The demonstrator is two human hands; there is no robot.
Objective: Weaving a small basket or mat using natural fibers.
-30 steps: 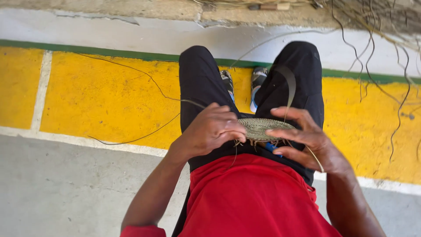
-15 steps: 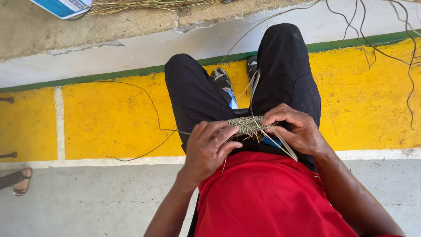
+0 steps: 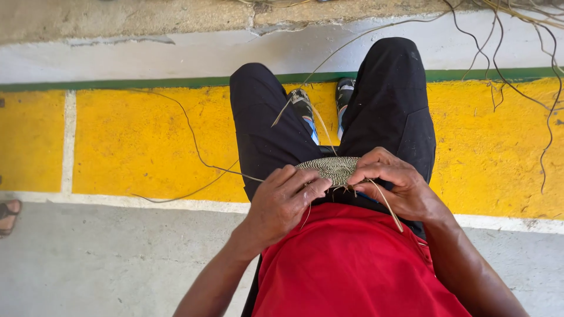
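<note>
Centre frame: left hand [image 3: 281, 202] and right hand [image 3: 393, 183] both closed, pinching the woven disc [image 3: 330, 169] at opposite edges (over the lap). Loose straw strands [image 3: 386, 203] trail lower right.

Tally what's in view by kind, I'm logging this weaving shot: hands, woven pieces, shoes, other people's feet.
Hands: 2, the left hand and right hand, both holding the disc
Woven disc: 1
Shoes: 2, left shoe and right shoe
Sandalled foot of another person: 1
Total: 6
</note>
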